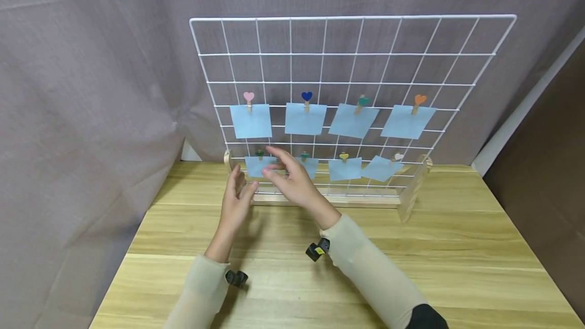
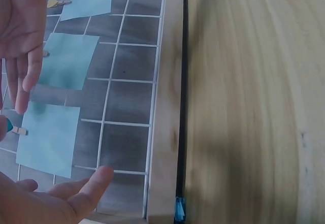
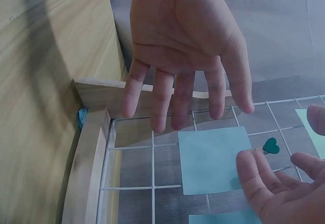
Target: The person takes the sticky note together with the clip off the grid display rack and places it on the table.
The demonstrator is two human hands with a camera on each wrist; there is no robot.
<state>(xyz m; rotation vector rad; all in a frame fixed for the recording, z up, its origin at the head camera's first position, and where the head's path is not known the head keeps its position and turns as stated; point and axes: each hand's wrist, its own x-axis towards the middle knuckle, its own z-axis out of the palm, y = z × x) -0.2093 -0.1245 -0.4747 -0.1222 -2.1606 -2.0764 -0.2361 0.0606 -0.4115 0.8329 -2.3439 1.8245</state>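
Grey curtain hangs behind a wooden bench (image 1: 411,268), where the left hand (image 1: 235,199) and right hand (image 1: 292,179) are held open and empty before the lowest-left blue note (image 1: 258,165), clipped on a white grid (image 1: 352,55); the clip is best pinched gently.

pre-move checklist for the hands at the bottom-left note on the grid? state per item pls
1. Left hand free: ok, fingers straight, holding nothing.
2. Right hand free: ok, open, fingers relaxed in front of the grid.
3. Bottom-left note pinned: ok, dark green heart clip sits on its top edge.
4. Contact with that note: cannot tell; both hands look just off it.
5. White wire grid upright in wooden base: ok.
6. Other seven notes clipped: ok in the head view.
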